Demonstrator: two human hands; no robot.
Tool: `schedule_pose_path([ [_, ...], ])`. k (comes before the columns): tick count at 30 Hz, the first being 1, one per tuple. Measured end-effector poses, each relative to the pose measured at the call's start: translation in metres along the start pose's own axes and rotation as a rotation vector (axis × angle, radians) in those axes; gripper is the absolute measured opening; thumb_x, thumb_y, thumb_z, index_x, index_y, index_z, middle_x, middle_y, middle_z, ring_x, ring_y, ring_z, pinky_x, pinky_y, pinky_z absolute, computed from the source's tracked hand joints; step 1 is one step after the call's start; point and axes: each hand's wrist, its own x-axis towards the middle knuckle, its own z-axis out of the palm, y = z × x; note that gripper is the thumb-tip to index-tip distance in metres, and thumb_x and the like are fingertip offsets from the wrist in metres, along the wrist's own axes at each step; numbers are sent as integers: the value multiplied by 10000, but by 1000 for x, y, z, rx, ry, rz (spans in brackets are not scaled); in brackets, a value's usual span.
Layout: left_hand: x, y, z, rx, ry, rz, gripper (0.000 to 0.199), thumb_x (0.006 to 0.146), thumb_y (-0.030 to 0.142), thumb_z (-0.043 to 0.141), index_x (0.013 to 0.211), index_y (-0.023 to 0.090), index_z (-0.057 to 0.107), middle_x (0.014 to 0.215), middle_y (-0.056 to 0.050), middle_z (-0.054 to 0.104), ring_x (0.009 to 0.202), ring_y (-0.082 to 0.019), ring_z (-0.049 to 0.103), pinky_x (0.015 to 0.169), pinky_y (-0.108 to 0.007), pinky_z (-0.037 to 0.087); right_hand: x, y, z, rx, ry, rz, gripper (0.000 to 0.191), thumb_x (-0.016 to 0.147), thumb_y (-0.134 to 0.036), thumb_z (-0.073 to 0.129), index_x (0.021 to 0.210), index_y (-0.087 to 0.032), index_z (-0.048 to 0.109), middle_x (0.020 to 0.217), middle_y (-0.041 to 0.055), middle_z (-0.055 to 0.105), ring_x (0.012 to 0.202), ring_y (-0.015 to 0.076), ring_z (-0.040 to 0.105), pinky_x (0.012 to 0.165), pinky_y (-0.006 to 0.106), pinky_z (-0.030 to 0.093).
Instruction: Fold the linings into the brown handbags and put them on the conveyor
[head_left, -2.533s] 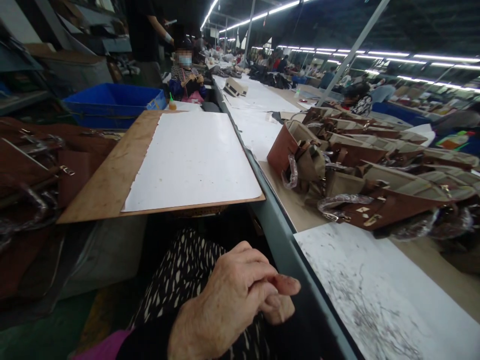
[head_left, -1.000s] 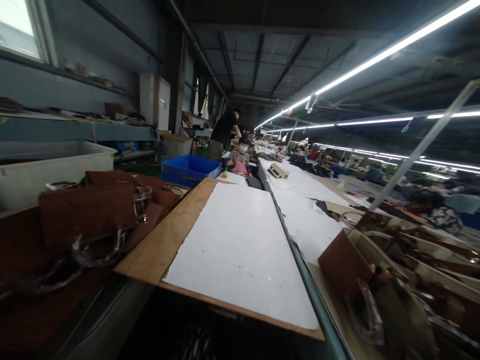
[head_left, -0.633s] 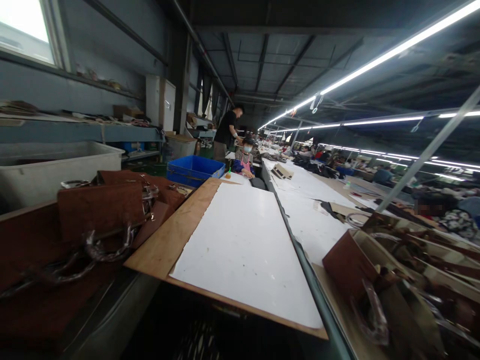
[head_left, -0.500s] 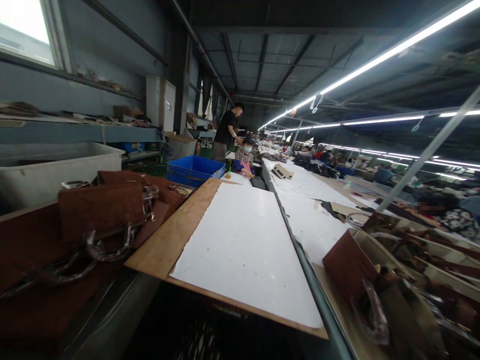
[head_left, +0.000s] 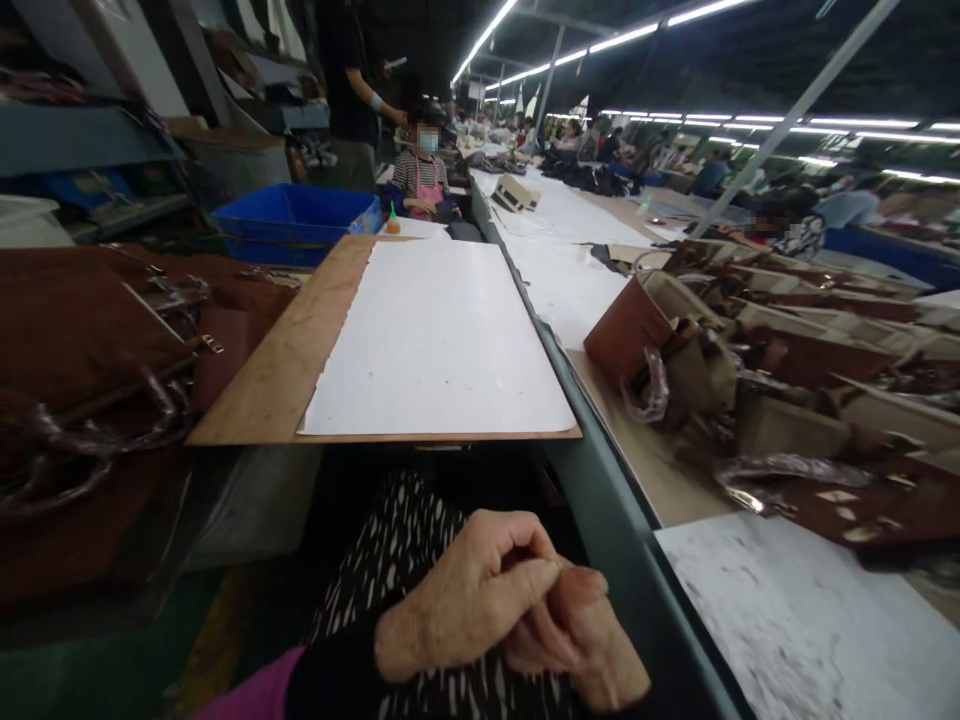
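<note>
My left hand (head_left: pixel 472 585) and my right hand (head_left: pixel 596 635) are together above my lap, touching. The left thumb and forefinger pinch close to the right hand's fingertips; anything between them is too small or hidden. My right fingers are curled, partly covered by the left hand. Patterned black-and-white cloth (head_left: pixel 405 520) covers my legs below. Just beyond the hands is a brown board (head_left: pixel 262 375) with a white sheet (head_left: pixel 442 340) lying on it.
Brown handbags (head_left: pixel 97 330) with plastic-wrapped handles are piled at left; more bags (head_left: pixel 810 360) crowd the right-hand table. A blue bin (head_left: pixel 300 220) stands behind the board. Facing me sits a masked person (head_left: pixel 424 175), another person standing beside. A green-grey table edge (head_left: pixel 622 530) runs along my right.
The view has tipped downward and turned slightly right. Both my hands, out of sight before, now show together over my lap.
</note>
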Motion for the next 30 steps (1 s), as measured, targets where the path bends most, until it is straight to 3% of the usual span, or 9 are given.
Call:
schedule_pose_path([
  [3, 4, -13, 0, -104, 26, -76, 131, 760, 204, 467, 657, 124, 481, 605, 20, 454, 581, -87, 397, 536, -192, 324, 8, -2, -6, 75, -164, 32, 759, 367, -923, 360, 209, -190, 243, 196, -48, 179, 204, 18, 178, 283, 170, 168],
  [11, 5, -30, -5, -18, 90, -67, 244, 871, 294, 372, 675, 153, 403, 596, 47, 353, 559, -76, 316, 507, -193, 278, 18, 9, -22, 140, -437, -134, 807, 296, -870, -127, 227, -194, 308, 175, -3, 247, 181, 27, 233, 261, 169, 230],
  [15, 6, -28, -9, 68, 113, -54, 367, 883, 349, 371, 575, 152, 345, 540, 51, 295, 518, -70, 279, 470, -199, 248, 30, 8, -19, 294, -615, -242, 820, 304, -865, -144, 223, -194, 320, 160, 2, 244, 170, 37, 258, 256, 161, 245],
  [20, 10, -24, -7, 96, 164, 54, 141, 756, 88, 439, 764, 138, 571, 752, 0, 530, 661, -93, 448, 628, -195, 369, 31, 9, -21, 273, -650, -164, 850, 254, -863, -138, 223, -184, 374, 179, 22, 302, 191, 47, 297, 270, 181, 282],
  [22, 12, -22, -6, 82, 168, 83, 267, 703, 39, 439, 883, 157, 596, 833, -8, 557, 714, -102, 478, 672, -198, 382, 26, 10, -20, 196, -526, -122, 846, 296, -859, -158, 218, -185, 347, 179, 12, 275, 193, 39, 272, 277, 183, 271],
  [24, 15, -20, -8, 89, 164, 52, 140, 712, 85, 476, 766, 151, 587, 714, 7, 540, 647, -101, 466, 613, -194, 373, 22, 3, -17, 113, -290, -146, 810, 438, -869, -118, 233, -198, 288, 188, -16, 230, 196, 32, 229, 281, 179, 249],
  [25, 16, -20, -11, 110, 177, 26, 84, 726, 132, 494, 662, 147, 547, 641, 16, 507, 604, -99, 445, 576, -197, 357, 20, -5, -15, 71, -140, -175, 786, 555, -859, -42, 258, -201, 270, 210, -37, 217, 209, 26, 209, 292, 176, 245],
  [27, 18, -22, -22, 184, 243, -22, 284, 765, 236, 482, 512, 156, 382, 545, 28, 409, 537, -94, 380, 518, -210, 308, 15, -28, -14, -100, 204, -238, 704, 755, -743, 225, 322, -192, 289, 281, -64, 238, 270, 27, 220, 337, 173, 251],
  [30, 20, -34, -43, 270, 359, -25, 327, 805, 299, 389, 529, 173, 268, 565, 27, 342, 544, -101, 340, 521, -221, 288, 2, -77, -23, -574, 810, -327, 467, 778, -509, 523, 466, -165, 469, 412, -46, 388, 397, 65, 324, 410, 191, 270],
])
